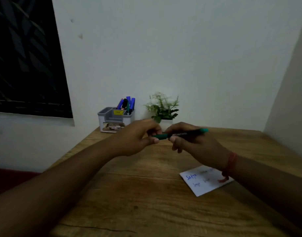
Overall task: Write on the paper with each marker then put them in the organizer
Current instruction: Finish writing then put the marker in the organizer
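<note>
A green marker (193, 132) lies level in the air above the middle of the wooden table (143, 194). My right hand (194, 144) grips its dark barrel, with the green tail sticking out to the right. My left hand (138, 137) pinches the green cap (161, 136) at the marker's left end. A small white paper (203, 181) with several written words lies on the table at the right, partly under my right wrist. The grey and white organizer (112, 119) stands at the table's far left edge, with several markers (128, 104) upright in its back compartment.
A small potted plant (162, 108) stands against the wall to the right of the organizer, just behind my hands. A white wall closes the table at the back and right. A dark window is at the upper left.
</note>
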`<action>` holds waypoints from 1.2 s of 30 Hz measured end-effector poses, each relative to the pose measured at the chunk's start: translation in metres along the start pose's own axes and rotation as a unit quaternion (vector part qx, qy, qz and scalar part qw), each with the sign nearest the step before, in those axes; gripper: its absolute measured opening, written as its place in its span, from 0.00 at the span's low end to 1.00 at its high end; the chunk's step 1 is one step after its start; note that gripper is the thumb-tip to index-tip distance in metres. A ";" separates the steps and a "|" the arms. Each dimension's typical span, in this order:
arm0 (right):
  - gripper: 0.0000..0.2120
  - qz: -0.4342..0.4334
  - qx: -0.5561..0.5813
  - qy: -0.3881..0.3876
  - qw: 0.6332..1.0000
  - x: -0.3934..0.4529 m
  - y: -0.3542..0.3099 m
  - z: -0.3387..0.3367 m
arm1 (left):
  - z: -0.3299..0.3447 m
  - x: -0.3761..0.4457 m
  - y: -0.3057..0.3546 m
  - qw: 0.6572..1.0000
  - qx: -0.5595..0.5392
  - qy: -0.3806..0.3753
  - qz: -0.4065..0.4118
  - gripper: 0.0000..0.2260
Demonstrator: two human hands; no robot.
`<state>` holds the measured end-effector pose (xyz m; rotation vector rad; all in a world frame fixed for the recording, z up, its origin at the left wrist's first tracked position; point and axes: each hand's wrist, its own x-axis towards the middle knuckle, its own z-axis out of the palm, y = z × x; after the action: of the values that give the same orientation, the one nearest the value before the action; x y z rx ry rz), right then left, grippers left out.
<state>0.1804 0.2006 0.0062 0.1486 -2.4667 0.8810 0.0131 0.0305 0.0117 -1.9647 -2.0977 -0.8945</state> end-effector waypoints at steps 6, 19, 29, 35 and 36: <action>0.02 0.069 0.052 0.100 0.991 -0.039 0.014 -0.039 | 0.042 0.056 0.039 0.997 0.008 -0.050 0.050 0.07; 0.03 0.101 0.020 0.147 0.984 -0.061 0.068 -0.047 | 0.123 0.087 0.013 0.997 -0.022 -0.014 0.071 0.05; 0.05 0.083 0.027 0.232 0.969 -0.070 0.040 -0.067 | 0.123 0.091 -0.011 1.000 0.002 -0.016 0.022 0.04; 0.04 0.154 0.032 0.215 0.964 -0.068 0.046 -0.062 | 0.122 0.088 -0.001 0.999 0.025 -0.039 -0.006 0.10; 0.03 0.162 0.038 0.212 0.963 -0.068 0.048 -0.063 | 0.121 0.086 0.000 0.999 0.029 -0.041 -0.013 0.10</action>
<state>0.2530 0.2728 -0.0137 -0.3926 -2.0837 1.0191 0.0362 0.1658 -0.0462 -1.9829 -2.1716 -0.7611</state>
